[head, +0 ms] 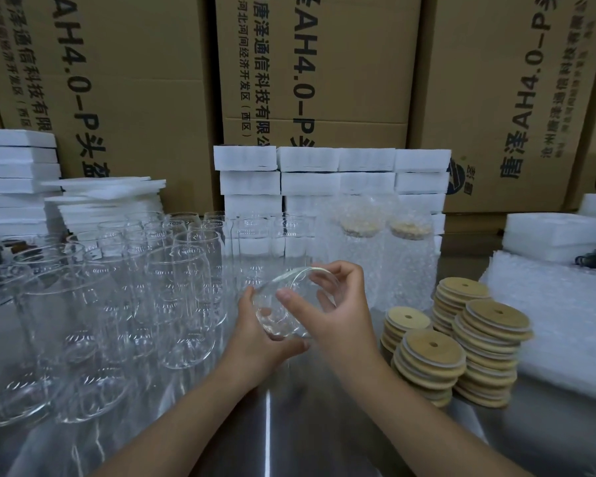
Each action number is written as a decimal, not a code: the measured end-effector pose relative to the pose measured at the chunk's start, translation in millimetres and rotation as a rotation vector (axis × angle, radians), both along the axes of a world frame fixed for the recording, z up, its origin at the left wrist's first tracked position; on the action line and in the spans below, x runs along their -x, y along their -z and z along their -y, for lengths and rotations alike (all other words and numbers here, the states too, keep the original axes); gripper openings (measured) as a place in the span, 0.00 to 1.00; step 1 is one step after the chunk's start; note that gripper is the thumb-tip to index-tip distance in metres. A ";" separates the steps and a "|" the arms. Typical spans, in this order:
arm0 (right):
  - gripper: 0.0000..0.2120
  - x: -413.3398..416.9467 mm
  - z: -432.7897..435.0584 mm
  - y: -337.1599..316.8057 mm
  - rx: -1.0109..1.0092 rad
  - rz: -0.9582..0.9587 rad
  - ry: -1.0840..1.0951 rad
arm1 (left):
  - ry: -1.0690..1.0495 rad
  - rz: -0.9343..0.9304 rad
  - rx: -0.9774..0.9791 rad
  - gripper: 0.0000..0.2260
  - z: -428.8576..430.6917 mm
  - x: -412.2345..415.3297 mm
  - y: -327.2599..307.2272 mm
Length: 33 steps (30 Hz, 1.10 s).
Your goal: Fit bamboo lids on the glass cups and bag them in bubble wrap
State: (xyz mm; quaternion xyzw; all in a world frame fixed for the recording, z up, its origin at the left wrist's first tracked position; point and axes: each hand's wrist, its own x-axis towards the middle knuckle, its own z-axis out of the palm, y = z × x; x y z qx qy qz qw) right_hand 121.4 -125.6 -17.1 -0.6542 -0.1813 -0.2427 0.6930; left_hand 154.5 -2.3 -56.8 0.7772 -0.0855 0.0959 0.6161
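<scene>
a bare steel table (269,425) runs the width of the view and reflects a bright vertical streak near its front edge. brown cardboard cartons (324,63) printed with dark lettering form the back wall. white foam blocks (331,173) are stacked in rows against them, with flat foam sheets (14,166) piled at far left. a dense group of empty glass cups (117,287) stands upright across the left half of the table. four stacks of bamboo lids (489,325), round with a small centre hole, stand at right, beside a pile of bubble wrap bags (565,311). two wrapped cups (362,256), lids showing through the wrap, stand behind the hands.

the held glass cup (279,304) is clear and thin-walled, tilted with its open mouth facing up and away, raised above the table centre between the cup group and the lid stacks. the left hand (255,342) cradles its lower body with the fingers curled round it. the right hand (341,311) grips near the rim, thumb on the near wall and index finger hooked over the edge.
</scene>
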 end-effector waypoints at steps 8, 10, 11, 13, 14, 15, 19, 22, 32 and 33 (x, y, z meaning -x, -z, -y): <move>0.29 -11.1 10.3 -4.4 -0.167 -0.051 0.028 | 0.001 0.070 -0.079 0.53 2.4 3.8 -0.7; 0.30 -12.2 11.4 -4.6 -0.190 -0.060 0.028 | -0.003 0.078 -0.088 0.54 2.8 3.7 -1.3; 0.30 -12.3 11.6 -4.7 -0.199 -0.059 0.029 | 0.000 0.075 -0.085 0.55 2.7 3.4 -1.1; 0.28 -11.9 11.9 -5.5 -0.221 -0.047 0.020 | 0.006 0.070 -0.075 0.56 1.6 2.4 -0.1; 0.28 -11.4 11.9 -6.0 -0.224 -0.042 0.012 | 0.008 0.072 -0.074 0.56 1.2 2.0 0.3; 0.27 -10.9 11.6 -6.4 -0.224 -0.039 0.003 | 0.007 0.075 -0.076 0.57 0.8 1.5 0.8; 0.24 -8.5 10.8 -6.7 -0.213 -0.046 -0.025 | 0.000 0.067 -0.066 0.61 -0.2 0.5 1.9; 0.21 -7.3 10.5 -7.1 -0.205 -0.062 -0.029 | 0.005 0.054 -0.030 0.61 0.5 0.2 3.2; 0.06 -8.1 12.0 -13.8 -0.368 -0.161 -0.109 | 0.059 -0.011 0.114 0.63 1.2 3.0 3.7; 0.06 -7.1 12.0 -14.5 -0.368 -0.166 -0.128 | 0.056 -0.013 0.121 0.62 1.4 3.7 2.9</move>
